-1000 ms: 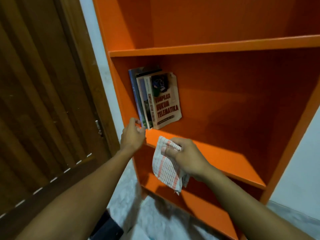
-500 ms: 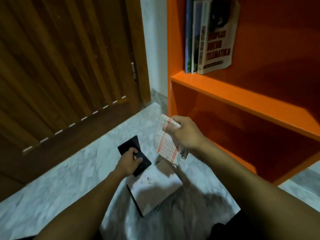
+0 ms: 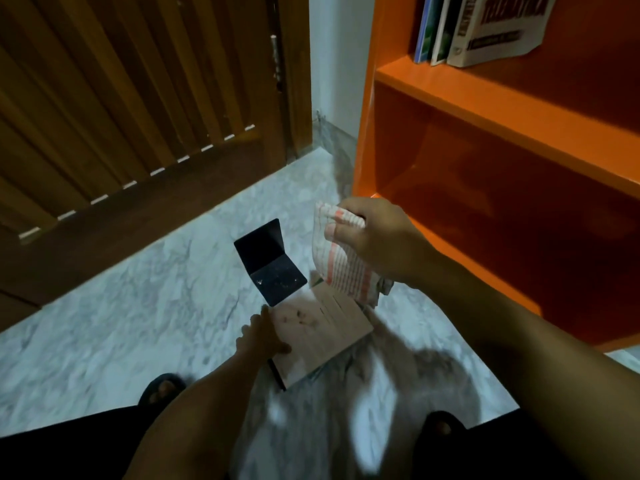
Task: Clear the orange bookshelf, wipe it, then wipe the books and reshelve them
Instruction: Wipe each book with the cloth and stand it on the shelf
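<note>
Right hand (image 3: 375, 242): fingers curled, pinching the white-and-orange checked cloth (image 3: 341, 263), which hangs above the floor.
Left hand (image 3: 263, 337): fingers spread, touching left edge of pale flat book (image 3: 320, 336) on grey marble floor (image 3: 138, 306).
Black L-shaped metal bookend (image 3: 270, 263): just beyond that book.
Orange bookshelf (image 3: 485, 109): right; three upright books (image 3: 485, 29) on its shelf.

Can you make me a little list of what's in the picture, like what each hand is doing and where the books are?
left hand: reaching down, fingers on the edge of the pale book lying flat on the floor
right hand: holding the checked cloth above that book
black bookend: standing on the marble floor, dusty, touching nobody
shelved books: upright on the orange bookshelf, at its left end
lower shelf: no books seen there
behind: a wooden door
</note>
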Demonstrator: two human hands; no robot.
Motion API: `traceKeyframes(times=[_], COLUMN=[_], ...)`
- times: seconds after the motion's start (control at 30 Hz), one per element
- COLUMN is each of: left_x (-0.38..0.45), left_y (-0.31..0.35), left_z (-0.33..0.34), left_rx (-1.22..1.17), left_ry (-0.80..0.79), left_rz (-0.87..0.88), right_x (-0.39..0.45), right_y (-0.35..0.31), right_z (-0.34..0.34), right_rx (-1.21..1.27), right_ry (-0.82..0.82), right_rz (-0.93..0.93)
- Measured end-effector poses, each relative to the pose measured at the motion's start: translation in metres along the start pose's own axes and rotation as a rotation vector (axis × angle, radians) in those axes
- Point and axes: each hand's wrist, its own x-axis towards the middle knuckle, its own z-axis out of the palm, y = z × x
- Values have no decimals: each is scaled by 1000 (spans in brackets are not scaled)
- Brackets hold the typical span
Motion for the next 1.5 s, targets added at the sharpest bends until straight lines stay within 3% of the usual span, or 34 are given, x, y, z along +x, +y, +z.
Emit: traceKeyframes(times=[0.33, 0.47, 0.63, 0.83, 1.03, 1.23, 1.5], left_x=[-6, -15, -24, -50, -68, -106, -178], left_y=[-9, -15, -7, 23, 48, 66, 87], left_z=[11, 5, -15, -45, -109, -216, -288], left_rx=[120, 172, -225, -311, -313, -382, -836], left_ry=[-96, -50, -151, -188, -78, 92, 317], left_rz=[-97, 26, 192, 301, 328, 328, 381], right_x=[-2, -5, -10, -15, -12, -8, 6], right_y=[1, -2, -6, -6, 0, 1, 16], right_z=[-3, -5, -8, -19, -28, -28, 6], right_rx=[13, 51, 73, 65, 165, 533, 901], right_ry=[2, 22, 52, 96, 172, 228, 344], right_rz=[33, 18, 26, 57, 185, 434, 579])
